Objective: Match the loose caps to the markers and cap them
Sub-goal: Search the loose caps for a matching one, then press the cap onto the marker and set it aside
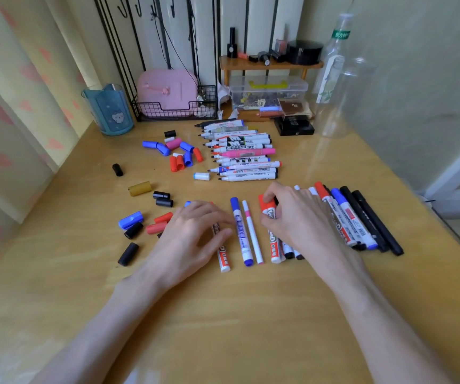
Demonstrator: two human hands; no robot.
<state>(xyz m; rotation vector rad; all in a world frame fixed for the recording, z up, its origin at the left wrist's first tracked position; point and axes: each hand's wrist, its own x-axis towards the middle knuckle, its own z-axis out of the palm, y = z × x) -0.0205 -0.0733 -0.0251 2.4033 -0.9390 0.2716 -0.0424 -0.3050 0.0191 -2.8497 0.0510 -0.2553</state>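
Both hands sit low near the front edge of the desk point(251, 322): your right hand point(298, 217) curls round the cap end of a red marker point(274, 245), and your left hand point(192, 234) rests loose-fingered on a second marker point(224, 261), gripping nothing. Uncapped markers point(244, 153) lie beyond, toward the far edge, long axes crosswise with tips pointing left at the loose caps point(179, 156), which your left hand is nearer.

Home desk point(223, 314): cosmetics shelf point(270, 64), curtain point(15, 106).
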